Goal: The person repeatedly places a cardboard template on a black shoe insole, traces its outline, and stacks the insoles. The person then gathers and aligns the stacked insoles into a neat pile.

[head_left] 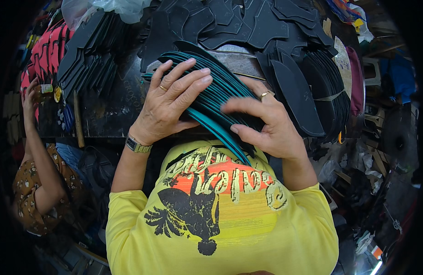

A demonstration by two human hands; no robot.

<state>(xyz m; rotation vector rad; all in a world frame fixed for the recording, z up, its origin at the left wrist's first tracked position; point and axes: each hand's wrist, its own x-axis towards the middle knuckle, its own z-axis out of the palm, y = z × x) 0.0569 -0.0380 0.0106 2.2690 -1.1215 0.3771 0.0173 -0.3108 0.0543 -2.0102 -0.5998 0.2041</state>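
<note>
A fanned stack of long, curved insole-shaped pieces (216,89), black with teal edges, leans over the table's near edge against my front. My left hand (168,101) grips its left side, fingers spread across the top and the thumb below. On the right, my right hand (271,117) holds the stack's edge; its index finger is smeared by motion and its thumb lies by the lower pieces. Part of the right hand's fingers is hidden behind the stack. One teal piece (216,130) sticks out from the near side.
Black cut pieces (248,23) cover the back of the dark table (129,114). Bundled insole-shaped pieces (296,96) stand to the right, another dark stack (90,55) to the left. A wooden stick (78,119) lies at the near edge. Another person's hand (30,98) touches pink-red pieces (48,50).
</note>
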